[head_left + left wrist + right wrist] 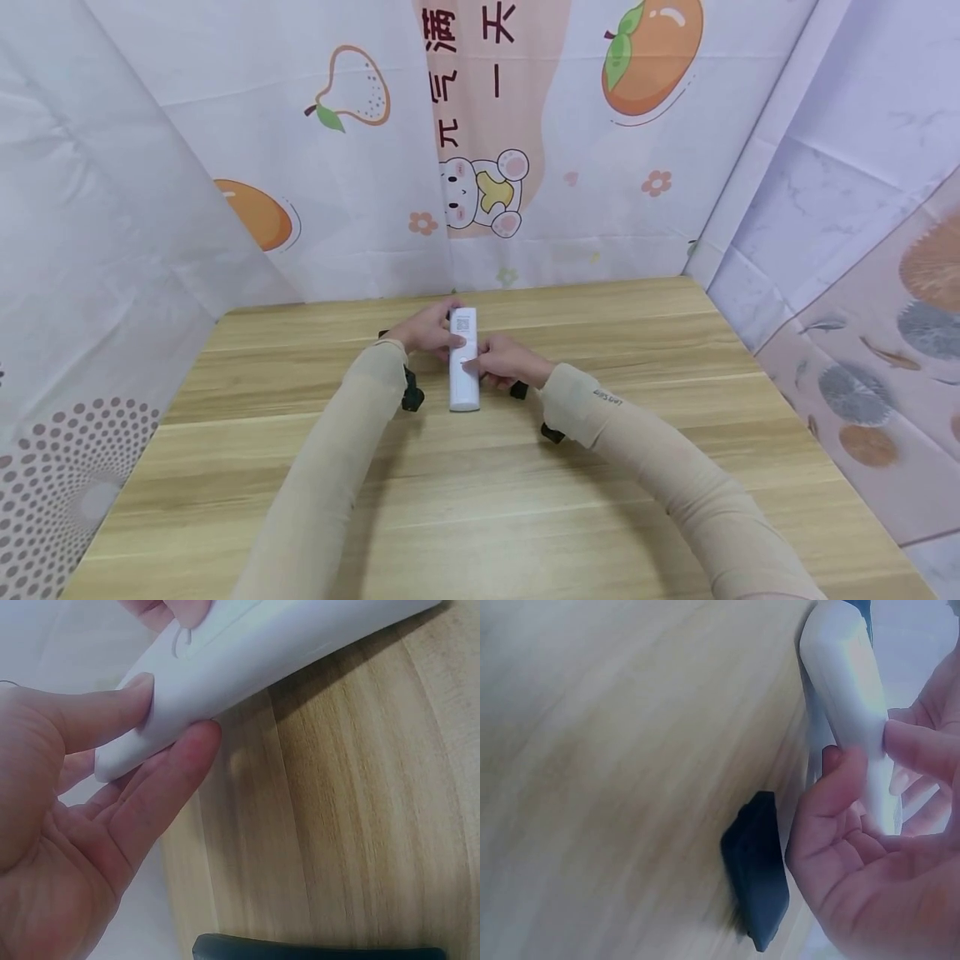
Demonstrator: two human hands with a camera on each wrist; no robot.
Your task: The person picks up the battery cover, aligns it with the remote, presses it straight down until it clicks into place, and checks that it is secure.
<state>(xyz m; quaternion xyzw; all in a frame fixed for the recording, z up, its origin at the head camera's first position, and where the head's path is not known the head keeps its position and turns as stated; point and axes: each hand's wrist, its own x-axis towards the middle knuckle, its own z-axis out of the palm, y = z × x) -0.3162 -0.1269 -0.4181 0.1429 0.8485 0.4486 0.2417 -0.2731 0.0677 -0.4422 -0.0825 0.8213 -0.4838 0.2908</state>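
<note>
Two bare hands meet on a slim white device [464, 382] near the far edge of a wood-grain bench [465, 500], roughly midway along that edge. The left hand [431, 327] grips the far end of the device from the left, thumb pressed on the upper face and fingers tucked beneath, as the left wrist view shows. The right hand [512, 360] pinches it from the opposite side, near the middle, its thumb on the upper face as well. The end in the left hand's grasp is off the bench; whether the near end touches the wood, one cannot tell. A printed square code [462, 326] marks the far part of the upper face. Beige sleeves [322, 475] cover both arms, the right one bearing dark handwriting [607, 397] close to the cuff, and black fittings [412, 392] show around the wrists. Behind the bench hangs a pale cloth [360, 192] printed with orange fruit, small flowers, dark red characters and a white cartoon animal [459, 193].
</note>
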